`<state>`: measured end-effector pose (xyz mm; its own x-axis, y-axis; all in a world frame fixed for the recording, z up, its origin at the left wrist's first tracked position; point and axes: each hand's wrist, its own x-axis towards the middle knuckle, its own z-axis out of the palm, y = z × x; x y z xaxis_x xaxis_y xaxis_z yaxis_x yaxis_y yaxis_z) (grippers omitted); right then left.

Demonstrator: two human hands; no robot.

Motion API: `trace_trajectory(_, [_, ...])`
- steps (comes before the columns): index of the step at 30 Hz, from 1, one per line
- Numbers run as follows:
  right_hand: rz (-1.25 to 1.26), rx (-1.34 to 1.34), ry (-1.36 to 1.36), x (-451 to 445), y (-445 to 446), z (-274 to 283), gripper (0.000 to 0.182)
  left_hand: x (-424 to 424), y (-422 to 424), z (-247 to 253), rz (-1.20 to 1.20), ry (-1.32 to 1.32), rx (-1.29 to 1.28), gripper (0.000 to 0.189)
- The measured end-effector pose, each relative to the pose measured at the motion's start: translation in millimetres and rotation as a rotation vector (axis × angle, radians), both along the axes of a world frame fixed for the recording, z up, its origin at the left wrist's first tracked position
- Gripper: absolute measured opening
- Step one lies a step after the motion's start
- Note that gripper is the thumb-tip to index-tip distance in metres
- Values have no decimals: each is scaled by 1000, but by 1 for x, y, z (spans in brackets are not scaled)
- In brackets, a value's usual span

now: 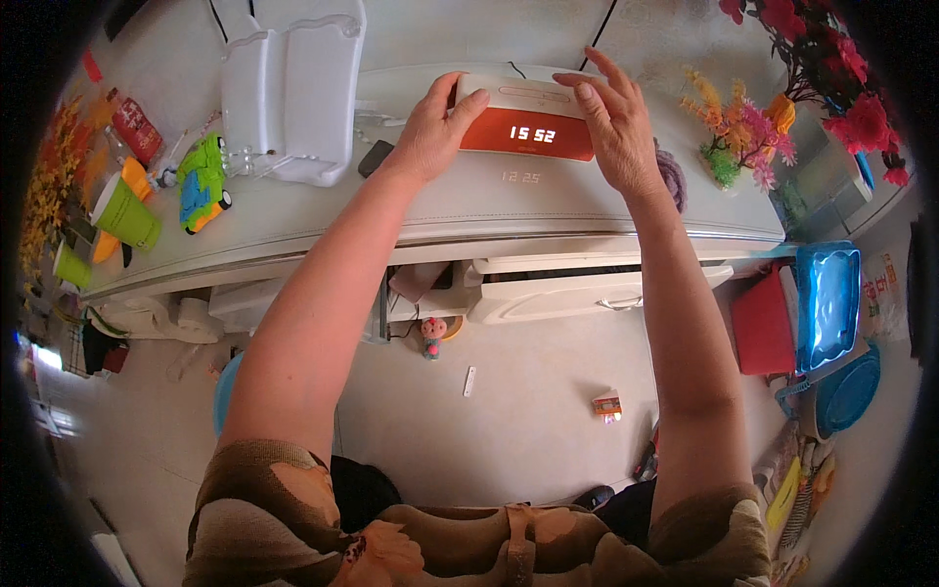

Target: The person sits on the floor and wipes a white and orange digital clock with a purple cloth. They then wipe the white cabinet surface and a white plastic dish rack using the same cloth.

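Observation:
A white digital clock (506,89) with a lit orange-red front stands on the white cabinet top, its glowing digits mirrored in the surface below. My left hand (437,130) grips its left end, thumb on the top edge and fingers behind. At the other end is my right hand (618,121), its thumb by the upper right corner and its fingers raised and spread. Whether the right fingers touch the clock's back is hidden. Behind my right wrist lies a purple-grey knitted thing (670,176). A small dark object (375,159) rests beside my left wrist.
A white plastic stand (293,95), a green-blue toy vehicle (202,187) and a green paper cup (126,213) occupy the cabinet's left side. Artificial flowers (741,136) stand at right. Below, a drawer (557,293) is pulled out. A small doll (433,337) and a little box (607,405) lie on the floor.

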<state>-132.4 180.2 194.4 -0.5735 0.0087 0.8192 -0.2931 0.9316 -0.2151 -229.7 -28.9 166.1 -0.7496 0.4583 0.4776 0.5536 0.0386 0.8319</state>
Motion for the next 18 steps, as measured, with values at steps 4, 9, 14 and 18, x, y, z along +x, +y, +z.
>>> trace_trajectory(4, [-12,87,-48,1,2,-3,40,-2,1,0,-21,-20,-17,63])
trace_trajectory(9, [-56,220,57,0,2,4,35,2,2,0,-5,-27,8,64])
trace_trajectory(14, [29,-153,154,12,9,16,38,-6,3,-4,-26,-5,-18,63])
trace_trajectory(18, [-20,-123,113,13,16,4,41,-3,2,-4,2,7,6,64])
